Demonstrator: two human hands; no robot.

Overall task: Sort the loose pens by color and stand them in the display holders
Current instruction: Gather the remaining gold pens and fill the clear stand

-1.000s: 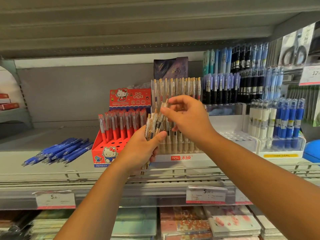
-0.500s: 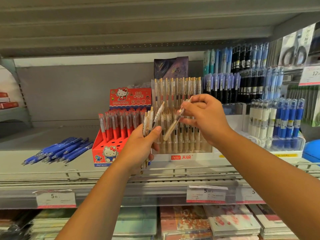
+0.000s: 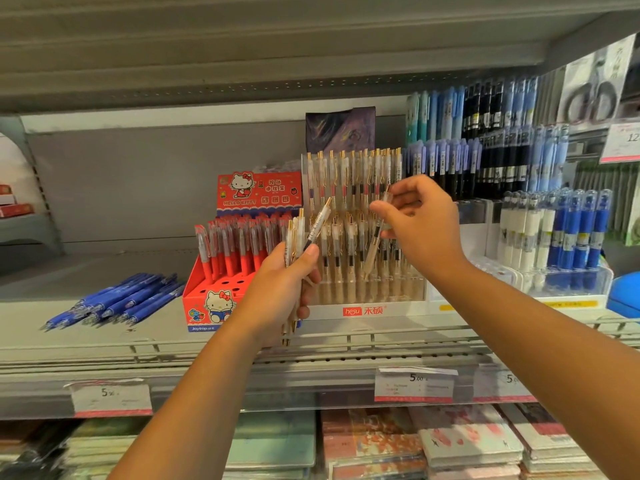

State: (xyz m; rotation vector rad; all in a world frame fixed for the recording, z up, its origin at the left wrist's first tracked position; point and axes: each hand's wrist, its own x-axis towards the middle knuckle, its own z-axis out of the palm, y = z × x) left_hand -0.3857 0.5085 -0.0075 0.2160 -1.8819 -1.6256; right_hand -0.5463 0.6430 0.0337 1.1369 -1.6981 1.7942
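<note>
Above the clear holder (image 3: 367, 271) on the shelf, the right hand (image 3: 420, 225) pinches one cream pen (image 3: 375, 242), tip down (nearly upright); lower it straight into a free slot. Left hand (image 3: 282, 289) grips the remaining bundle (image 3: 299, 244), so keep it clear.

Mid-frame, the red display box (image 3: 221, 299) carried "HELLO KITTY" in white on its raised back card, and "Joytop" on the blue strip along its lower front edge. Right of it, the clear pen holder (image 3: 372, 292) bore a red "hesu" logo followed by two red Chinese characters on its white base. On the shelf edge, the lower-left price tag (image 3: 112, 398) read "5", the lower-centre price tag (image 3: 414, 384) "5.00", and a third tag (image 3: 510, 384) beside it began with "5". The upper-right sign (image 3: 623, 142) showed "12", cut off by the frame.
</note>
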